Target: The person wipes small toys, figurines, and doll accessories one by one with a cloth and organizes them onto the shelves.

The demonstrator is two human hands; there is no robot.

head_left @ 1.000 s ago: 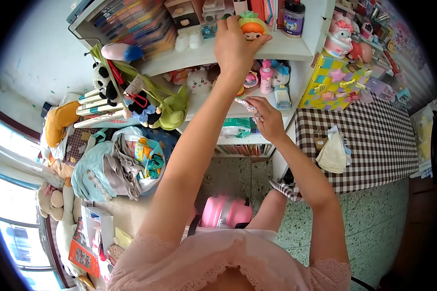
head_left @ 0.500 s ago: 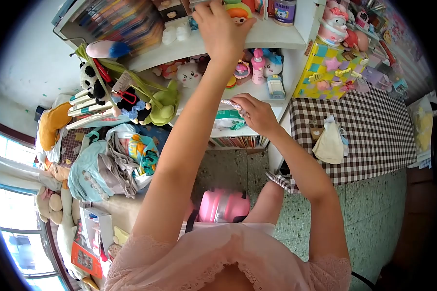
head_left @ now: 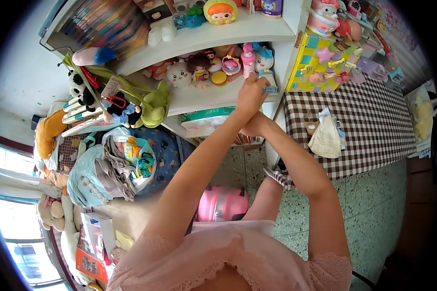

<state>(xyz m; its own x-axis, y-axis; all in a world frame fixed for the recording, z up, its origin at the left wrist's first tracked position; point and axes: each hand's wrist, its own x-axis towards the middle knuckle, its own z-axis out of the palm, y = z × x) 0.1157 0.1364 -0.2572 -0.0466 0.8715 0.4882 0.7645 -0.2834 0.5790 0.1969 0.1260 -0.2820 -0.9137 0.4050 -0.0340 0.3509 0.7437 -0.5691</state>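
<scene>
Our left hand (head_left: 251,96), fingers curled, is at the light-blue toy (head_left: 270,84) on the right end of the shelf (head_left: 189,100); we cannot tell whether it grips, nor what our right hand (head_left: 255,126), partly hidden behind the left wrist, holds. With the wrists crossed, we could knock that toy askew, and a brushing knuckle might topple the pink bottle (head_left: 248,60) just beyond into the plush (head_left: 263,60) at its right.

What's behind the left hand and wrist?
A pink bottle and a partly covered blue toy show past the left hand. The right hand shows partly behind the wrist; its fingertips, and anything in them, are hidden.
</scene>
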